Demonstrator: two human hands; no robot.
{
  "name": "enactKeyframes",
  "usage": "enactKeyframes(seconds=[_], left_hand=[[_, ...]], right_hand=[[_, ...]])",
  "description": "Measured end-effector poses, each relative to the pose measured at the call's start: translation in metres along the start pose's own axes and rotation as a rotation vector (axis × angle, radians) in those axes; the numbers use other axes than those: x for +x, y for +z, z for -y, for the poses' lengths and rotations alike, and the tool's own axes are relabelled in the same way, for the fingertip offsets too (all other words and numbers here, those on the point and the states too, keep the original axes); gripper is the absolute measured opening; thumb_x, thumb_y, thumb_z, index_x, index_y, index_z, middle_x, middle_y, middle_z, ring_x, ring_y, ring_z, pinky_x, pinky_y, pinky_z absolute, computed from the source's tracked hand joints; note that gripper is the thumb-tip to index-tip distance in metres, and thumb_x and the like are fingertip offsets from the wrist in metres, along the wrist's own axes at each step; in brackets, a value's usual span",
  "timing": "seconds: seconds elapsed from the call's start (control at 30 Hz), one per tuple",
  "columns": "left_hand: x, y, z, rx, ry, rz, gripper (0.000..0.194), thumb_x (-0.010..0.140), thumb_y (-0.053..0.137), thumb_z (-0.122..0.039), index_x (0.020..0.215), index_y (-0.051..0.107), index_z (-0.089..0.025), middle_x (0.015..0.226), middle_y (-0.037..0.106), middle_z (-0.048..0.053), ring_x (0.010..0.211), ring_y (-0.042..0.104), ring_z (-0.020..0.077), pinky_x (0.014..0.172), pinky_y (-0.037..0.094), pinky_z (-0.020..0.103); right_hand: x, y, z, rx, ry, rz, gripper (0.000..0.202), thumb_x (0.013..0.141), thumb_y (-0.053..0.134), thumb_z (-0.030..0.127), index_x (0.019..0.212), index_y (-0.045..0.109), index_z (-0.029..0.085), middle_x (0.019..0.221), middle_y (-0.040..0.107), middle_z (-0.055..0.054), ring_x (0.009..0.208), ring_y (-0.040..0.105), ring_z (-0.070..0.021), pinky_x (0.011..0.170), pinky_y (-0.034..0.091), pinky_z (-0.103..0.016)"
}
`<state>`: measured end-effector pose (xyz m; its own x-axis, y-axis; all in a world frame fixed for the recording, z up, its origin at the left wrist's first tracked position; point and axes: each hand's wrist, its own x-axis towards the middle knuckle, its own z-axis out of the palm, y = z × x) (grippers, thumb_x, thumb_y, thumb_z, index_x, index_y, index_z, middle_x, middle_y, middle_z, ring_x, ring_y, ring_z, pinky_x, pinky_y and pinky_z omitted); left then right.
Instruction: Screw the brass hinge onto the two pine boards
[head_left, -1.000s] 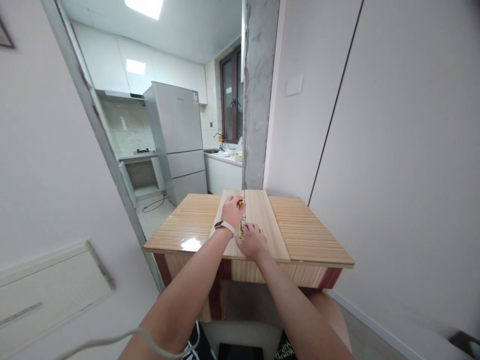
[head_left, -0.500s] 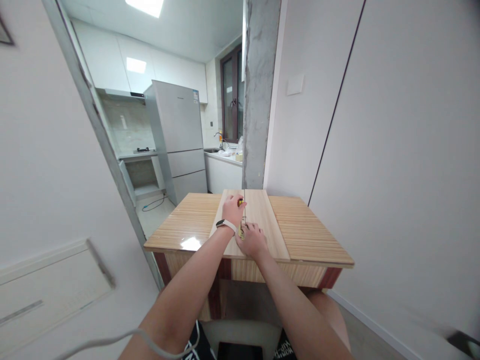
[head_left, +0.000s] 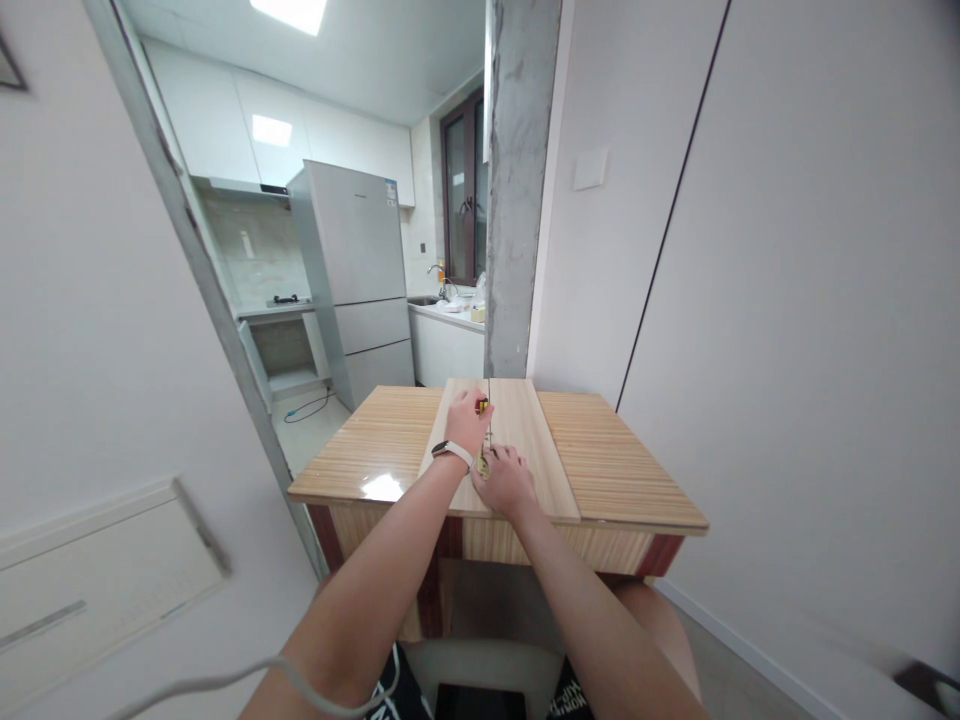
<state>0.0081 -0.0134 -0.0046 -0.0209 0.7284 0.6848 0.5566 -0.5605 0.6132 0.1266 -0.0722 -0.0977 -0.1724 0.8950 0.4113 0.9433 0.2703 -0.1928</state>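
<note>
My left hand (head_left: 466, 418), with a banded watch on its wrist, is closed around a small dark and yellow object (head_left: 482, 407) over the pale wooden board (head_left: 536, 440). Nearer to me, my right hand (head_left: 507, 480) rests on the board with bent fingers, touching a yellowish piece (head_left: 484, 464) at its left side. That piece is partly covered, and I cannot make out what it is. A thin dark line runs along the board, and small dark marks lie between my hands.
The board lies across a striped wooden table (head_left: 615, 455). Beyond it stand a grey fridge (head_left: 360, 240) and a counter with a sink (head_left: 424, 300). A white cable (head_left: 225, 678) crosses the lower left, near my left arm.
My left hand and the small object in it have shifted very slightly. My right hand has stayed nearly still.
</note>
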Motion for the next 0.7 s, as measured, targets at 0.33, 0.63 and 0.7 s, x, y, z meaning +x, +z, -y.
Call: enactKeyframes(seconds=[0.33,0.63,0.7], left_hand=[[-0.002,-0.005,-0.013,0.112,-0.015,-0.010,0.014,0.090,0.075,-0.017,0.102,0.069,-0.022,0.099,0.062,0.005,0.085,0.062,0.0179,0.088,0.051,0.033],[0.000,-0.005,-0.012,0.117,-0.015,0.013,0.019,0.092,0.067,-0.011,0.109,0.067,-0.020,0.105,0.063,0.007,0.089,0.063,0.0193,0.091,0.051,0.035],[0.000,-0.007,-0.010,0.108,0.003,0.032,0.021,0.093,0.065,-0.010,0.110,0.067,-0.020,0.106,0.063,0.007,0.091,0.063,0.0194,0.092,0.052,0.035]], right_hand=[[-0.001,-0.001,0.001,0.004,0.006,-0.018,0.049,0.097,0.053,0.052,0.134,0.066,0.022,0.142,0.061,-0.014,0.128,0.046,-0.0321,0.105,0.035,-0.044],[0.000,-0.001,0.001,0.003,0.007,-0.018,0.053,0.098,0.052,0.053,0.138,0.064,0.021,0.140,0.062,-0.015,0.128,0.047,-0.0326,0.105,0.036,-0.044],[0.000,-0.002,0.001,0.004,0.005,-0.005,0.054,0.098,0.052,0.053,0.140,0.063,0.020,0.140,0.062,-0.015,0.128,0.047,-0.0327,0.106,0.036,-0.045]])
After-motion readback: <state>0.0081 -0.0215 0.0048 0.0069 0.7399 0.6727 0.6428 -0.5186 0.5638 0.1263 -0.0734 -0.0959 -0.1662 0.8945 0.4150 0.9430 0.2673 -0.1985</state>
